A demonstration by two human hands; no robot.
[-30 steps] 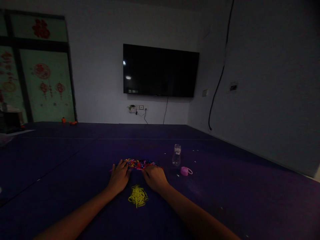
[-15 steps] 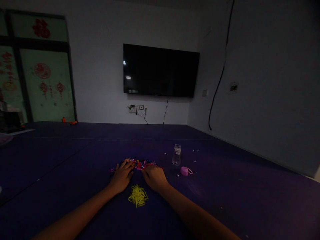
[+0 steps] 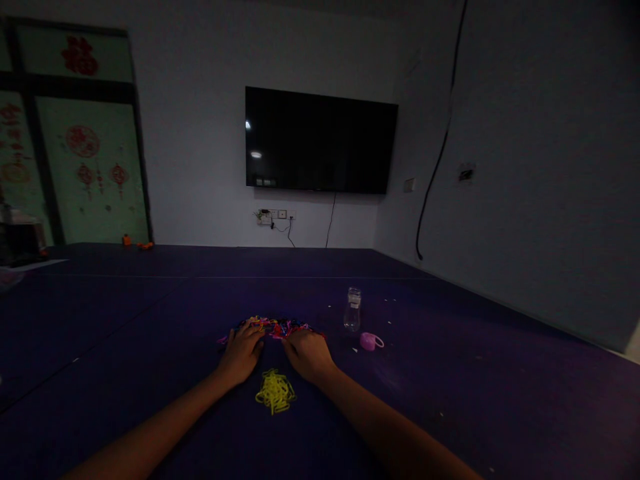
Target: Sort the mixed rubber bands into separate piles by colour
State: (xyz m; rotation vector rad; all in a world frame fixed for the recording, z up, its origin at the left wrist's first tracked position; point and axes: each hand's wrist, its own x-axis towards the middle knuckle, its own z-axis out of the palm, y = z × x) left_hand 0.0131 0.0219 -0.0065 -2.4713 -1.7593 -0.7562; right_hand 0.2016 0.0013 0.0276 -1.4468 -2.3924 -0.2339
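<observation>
A pile of mixed-colour rubber bands [image 3: 284,327] lies spread across the purple surface, under and between my hands. My left hand [image 3: 243,353] rests on the left part of the pile, palm down, with its fingers stretched out over the bands. At the right end, my right hand [image 3: 309,352] lies back up with its fingers curled down against the bands. Its fingertips are hidden, so whatever they grip cannot be seen. Nearer to me, between my wrists, sits a separate heap of yellow rubber bands [image 3: 275,391], touched by neither hand.
To the right of the pile stands a clear bottle [image 3: 353,313], its pink cap [image 3: 369,342] with a loop beside it. Small white scraps dot the purple surface [image 3: 450,380]. A television [image 3: 320,141] hangs on the far wall, and a dark cable [image 3: 434,180] runs down the right wall.
The left fingers have drawn in slightly on the pile. My right hand stays in nearly the same place, and the yellow heap, bottle and cap have not moved.
</observation>
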